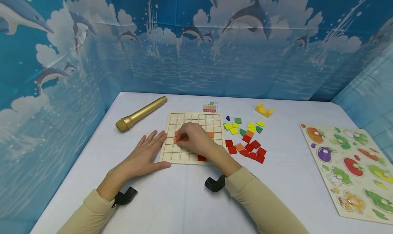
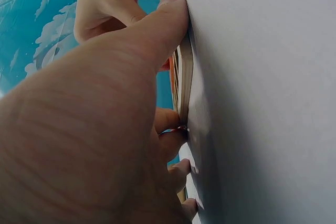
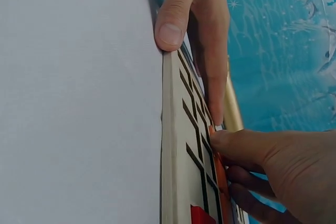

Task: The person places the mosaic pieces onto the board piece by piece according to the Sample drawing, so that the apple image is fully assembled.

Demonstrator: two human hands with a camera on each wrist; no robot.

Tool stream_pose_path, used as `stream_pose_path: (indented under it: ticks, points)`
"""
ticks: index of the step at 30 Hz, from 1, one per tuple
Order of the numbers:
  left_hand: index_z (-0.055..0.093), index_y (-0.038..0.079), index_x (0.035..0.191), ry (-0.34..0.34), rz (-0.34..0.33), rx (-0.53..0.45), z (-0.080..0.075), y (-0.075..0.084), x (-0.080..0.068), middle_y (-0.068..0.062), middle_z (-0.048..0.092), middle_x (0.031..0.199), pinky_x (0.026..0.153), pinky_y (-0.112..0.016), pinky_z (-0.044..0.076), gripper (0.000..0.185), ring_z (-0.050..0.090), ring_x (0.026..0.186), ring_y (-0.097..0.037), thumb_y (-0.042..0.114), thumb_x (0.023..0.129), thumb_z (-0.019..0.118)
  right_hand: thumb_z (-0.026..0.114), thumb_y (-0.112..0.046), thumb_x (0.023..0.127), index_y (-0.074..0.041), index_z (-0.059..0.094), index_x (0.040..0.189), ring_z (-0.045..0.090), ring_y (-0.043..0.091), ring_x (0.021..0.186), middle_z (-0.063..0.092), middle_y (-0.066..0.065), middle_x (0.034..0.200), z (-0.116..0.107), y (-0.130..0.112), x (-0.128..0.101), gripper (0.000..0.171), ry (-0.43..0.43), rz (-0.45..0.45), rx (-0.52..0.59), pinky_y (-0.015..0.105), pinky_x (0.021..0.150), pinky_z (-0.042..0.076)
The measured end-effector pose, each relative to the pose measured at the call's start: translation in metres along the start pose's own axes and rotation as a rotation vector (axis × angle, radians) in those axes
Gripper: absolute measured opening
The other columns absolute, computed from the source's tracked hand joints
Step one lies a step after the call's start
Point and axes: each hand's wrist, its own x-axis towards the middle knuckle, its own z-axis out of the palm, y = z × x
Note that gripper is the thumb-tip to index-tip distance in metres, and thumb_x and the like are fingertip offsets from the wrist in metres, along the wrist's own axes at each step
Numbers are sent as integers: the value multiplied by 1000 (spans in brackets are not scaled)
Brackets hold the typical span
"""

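Note:
A pale wooden grid board (image 1: 172,155) lies flat on the white table. My left hand (image 1: 142,159) rests at its left edge, fingers spread and thumb at the near corner; the left wrist view shows the thumb (image 2: 170,17) against the board's side. My right hand (image 1: 196,138) is over the board with curled fingers. Its thumb and fingertips pinch at an orange tile (image 3: 212,129) near the left side of the grid. Another orange tile (image 1: 210,134) shows right of the hand, and a red tile (image 1: 201,158) sits in the near row. The hand hides the cells between.
Loose red tiles (image 1: 249,147), plus orange, yellow, green and blue pieces, lie right of the board. A small pattern card (image 1: 210,107) and a yellow bridge-shaped piece (image 1: 264,110) are behind. A gold microphone (image 1: 142,113) lies back left; a vegetable puzzle board (image 1: 333,189) is at right.

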Motion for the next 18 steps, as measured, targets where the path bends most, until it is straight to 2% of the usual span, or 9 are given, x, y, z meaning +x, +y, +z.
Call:
stream_pose_path:
  ticks: [6, 9, 18]
  points:
    - [23, 7, 168, 14, 10, 2, 0, -2, -1, -11, 23, 176, 130, -65, 7, 106, 11, 164, -39, 64, 92, 71, 84, -14, 91, -15, 80, 93, 59, 15, 89, 75, -3, 94, -1, -1, -4, 4, -12, -16, -20, 30, 82, 53]
    - [23, 7, 168, 17, 12, -3, 0, -2, -1, -10, 22, 176, 130, -65, 7, 106, 11, 164, -39, 64, 92, 71, 83, -16, 92, -15, 80, 97, 61, 15, 92, 75, -4, 96, -6, 1, -9, 5, -15, 9, 7, 30, 85, 55]
    - [23, 8, 168, 10, 3, 4, 2, 0, 1, -9, 21, 176, 131, -64, 7, 107, 10, 164, -37, 63, 91, 72, 82, -17, 93, -12, 80, 103, 64, 18, 89, 73, -3, 96, -42, 27, -37, 12, 27, 112, 66, 34, 81, 58]
